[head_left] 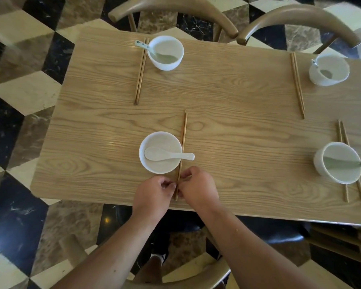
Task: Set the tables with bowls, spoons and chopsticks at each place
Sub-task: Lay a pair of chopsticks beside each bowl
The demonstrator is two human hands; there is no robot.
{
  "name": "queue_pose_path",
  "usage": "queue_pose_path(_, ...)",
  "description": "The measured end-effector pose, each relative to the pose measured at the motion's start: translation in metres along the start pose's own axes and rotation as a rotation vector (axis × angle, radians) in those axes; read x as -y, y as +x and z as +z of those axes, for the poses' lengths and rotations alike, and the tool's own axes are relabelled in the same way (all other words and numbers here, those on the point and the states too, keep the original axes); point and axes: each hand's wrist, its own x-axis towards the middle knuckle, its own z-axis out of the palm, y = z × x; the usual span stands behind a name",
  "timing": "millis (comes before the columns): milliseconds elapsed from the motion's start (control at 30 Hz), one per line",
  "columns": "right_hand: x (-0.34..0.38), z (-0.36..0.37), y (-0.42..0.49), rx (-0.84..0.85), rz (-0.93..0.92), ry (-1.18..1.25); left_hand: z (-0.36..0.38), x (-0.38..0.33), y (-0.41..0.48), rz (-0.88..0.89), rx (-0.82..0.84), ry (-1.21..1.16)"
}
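Chopsticks of thin brown wood (184, 132) lie side by side on the light wood-grain table (238, 132), just to the right of the near white ceramic bowl (161, 140), with their near ends close to the table's front edge. The left hand (154, 190) and right hand (198, 188) meet at those ends with fingers curled, each pinching the sticks from its own side. A plain white ceramic spoon (165, 154) rests in that bowl, its handle reaching out over the right rim and crossing above the chopsticks. Farther right on the same side stands a second white bowl (319, 163) with a pale spoon (340, 162) inside, handle pointing right. A splayed chopstick pair (342, 132) is partly hidden by that bowl. Across the table, the far left bowl (165, 65) holds a patterned spoon (143, 45) leaning over its left rim, and a straight chopstick pair (141, 69) lies just beside it on the left. The far right bowl (321, 80) also holds a small spoon (314, 63), and its long chopsticks (298, 86) lie apart to the left. Beyond the far edge stand one curved wooden chair back (175, 6) and a second chair back (300, 15).
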Motion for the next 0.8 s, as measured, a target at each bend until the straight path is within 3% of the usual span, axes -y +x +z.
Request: queue_pose_path(800, 0.0021, -0.0026, 0.0058, -0.033, 0.046, 0.210, -0.0049, 0.0017, 0.0030, 0.030, 0.015, -0.031)
